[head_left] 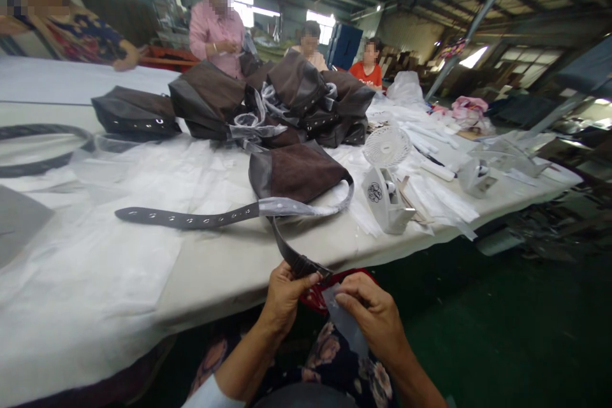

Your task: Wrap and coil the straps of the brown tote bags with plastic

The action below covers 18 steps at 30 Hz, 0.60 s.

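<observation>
Big shed of a workshop, steel trusses overhead, and a long tabletop under white sheeting. Closest in, just past the near edge, the left hand is closed around the end of a dark leather strap, while the right hand is in a narrow pinch on a small see-through grey plastic piece. Can't tell if that piece touches the strap. Both hands sit over a lap in floral fabric, with something red just behind them, and the strap hanging off the edge looks like it's placed that way so the end is in easy reach for work down low. It runs up to a brown suede-and-leather handbag right near the edge. An eyelet strap lies flat toward the left, with clear plastic over part of it, probably to stop scuffs. Further back there's a heap of similar bags mid-table, a small white fan off to the right, then a co-worker in a pink shirt and another in a red shirt past the far end
</observation>
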{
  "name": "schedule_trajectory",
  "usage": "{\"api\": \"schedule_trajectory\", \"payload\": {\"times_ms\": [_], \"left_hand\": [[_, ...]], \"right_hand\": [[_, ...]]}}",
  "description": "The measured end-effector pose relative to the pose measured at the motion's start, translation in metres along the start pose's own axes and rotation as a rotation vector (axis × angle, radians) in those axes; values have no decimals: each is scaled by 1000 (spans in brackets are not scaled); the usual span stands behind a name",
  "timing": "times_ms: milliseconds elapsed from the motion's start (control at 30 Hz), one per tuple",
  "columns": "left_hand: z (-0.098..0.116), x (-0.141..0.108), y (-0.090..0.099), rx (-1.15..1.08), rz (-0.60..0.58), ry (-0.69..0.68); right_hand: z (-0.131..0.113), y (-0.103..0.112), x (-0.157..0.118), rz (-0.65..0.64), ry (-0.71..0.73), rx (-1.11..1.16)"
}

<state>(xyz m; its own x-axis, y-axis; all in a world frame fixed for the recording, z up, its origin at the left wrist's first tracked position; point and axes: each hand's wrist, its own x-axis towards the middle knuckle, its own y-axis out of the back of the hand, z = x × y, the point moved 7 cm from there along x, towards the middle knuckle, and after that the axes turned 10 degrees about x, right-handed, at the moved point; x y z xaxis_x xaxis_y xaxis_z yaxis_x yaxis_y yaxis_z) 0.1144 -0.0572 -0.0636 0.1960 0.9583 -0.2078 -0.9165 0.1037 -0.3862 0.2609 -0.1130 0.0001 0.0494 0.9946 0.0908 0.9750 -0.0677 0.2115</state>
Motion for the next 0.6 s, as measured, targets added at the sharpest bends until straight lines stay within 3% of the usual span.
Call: {"api": "schedule_trajectory", "payload": {"times_ms": [300,600], "left_hand": [[9,-1,-7,-57,-23,-29],[8,3,-11,-34,-18,-29]], "right_hand": [[-13,7,-3,71,117,-14],[-11,9,-1,78,123,6]]}}
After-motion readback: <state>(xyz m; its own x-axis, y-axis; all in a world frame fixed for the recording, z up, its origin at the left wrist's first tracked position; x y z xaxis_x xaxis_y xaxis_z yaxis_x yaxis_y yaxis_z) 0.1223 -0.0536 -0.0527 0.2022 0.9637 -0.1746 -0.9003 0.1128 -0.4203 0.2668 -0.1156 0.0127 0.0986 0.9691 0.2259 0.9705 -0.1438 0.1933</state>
